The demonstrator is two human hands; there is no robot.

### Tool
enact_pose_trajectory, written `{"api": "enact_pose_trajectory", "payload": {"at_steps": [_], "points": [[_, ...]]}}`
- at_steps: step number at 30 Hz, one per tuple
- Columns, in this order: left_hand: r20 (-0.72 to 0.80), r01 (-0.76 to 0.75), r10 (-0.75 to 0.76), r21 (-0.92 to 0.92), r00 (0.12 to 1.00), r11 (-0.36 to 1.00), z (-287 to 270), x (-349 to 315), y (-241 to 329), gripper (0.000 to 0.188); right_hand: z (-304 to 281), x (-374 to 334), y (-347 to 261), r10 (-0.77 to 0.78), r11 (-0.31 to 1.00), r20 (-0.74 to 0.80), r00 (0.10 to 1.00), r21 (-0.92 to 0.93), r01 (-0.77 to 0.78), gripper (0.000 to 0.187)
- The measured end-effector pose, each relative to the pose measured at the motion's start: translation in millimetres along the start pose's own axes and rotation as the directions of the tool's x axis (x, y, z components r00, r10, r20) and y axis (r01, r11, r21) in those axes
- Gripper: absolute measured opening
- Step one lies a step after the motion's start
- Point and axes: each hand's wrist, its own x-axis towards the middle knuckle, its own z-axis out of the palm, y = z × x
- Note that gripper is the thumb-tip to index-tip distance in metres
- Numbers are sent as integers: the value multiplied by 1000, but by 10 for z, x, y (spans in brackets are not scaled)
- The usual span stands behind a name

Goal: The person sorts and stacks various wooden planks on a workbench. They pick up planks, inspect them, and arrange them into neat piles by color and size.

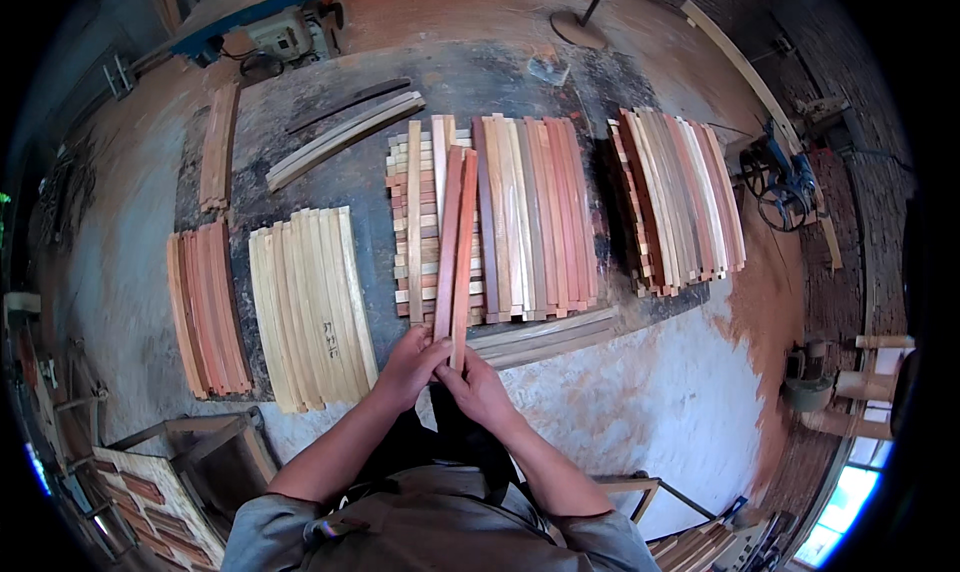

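Note:
Two long wooden strips stick out away from me over the middle stack, close side by side. My left hand [411, 366] is closed around the near end of a pinkish-brown strip [449, 247]. Just to its right, my right hand [480, 394] grips the near end of an orange-red strip [466, 237]; the thumbs almost meet there. Beneath them lies the middle stack of mixed-colour strips [550, 212], layered crosswise. On its top layer a pale strip [415, 222] lies apart at the left, with crosswise strip ends showing beside it.
A pale stack [305, 302] and a reddish stack [208, 307] lie to the left, another mixed stack [685, 197] to the right. Loose strips [345, 140] rest farther back. Grey boards [545, 339] lie along the near side. A blue-edged machine table [250, 17] stands far left.

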Motion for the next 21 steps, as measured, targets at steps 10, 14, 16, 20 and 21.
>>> {"api": "enact_pose_trajectory", "payload": {"at_steps": [10, 14, 16, 20, 21], "points": [[58, 6, -13, 121, 998, 993, 2, 16, 120, 28, -385, 57, -371, 8, 823, 226, 974, -554, 121, 48], [42, -34, 33, 33, 999, 999, 64, -33, 167, 28, -544, 361, -111, 165, 974, 34, 986, 154, -169, 49], [61, 26, -25, -23, 998, 999, 4, -9, 73, 30, -392, 637, -140, 89, 785, 108, 990, 604, -137, 58], [62, 75, -78, 51, 995, 996, -19, -133, 166, 30, -131, 1044, -417, 115, 436, 306, 945, 839, -325, 75], [57, 52, -56, 70, 997, 996, -62, -164, 133, 31, -43, 1060, -519, 169, 418, 316, 934, 835, -358, 76]]}}
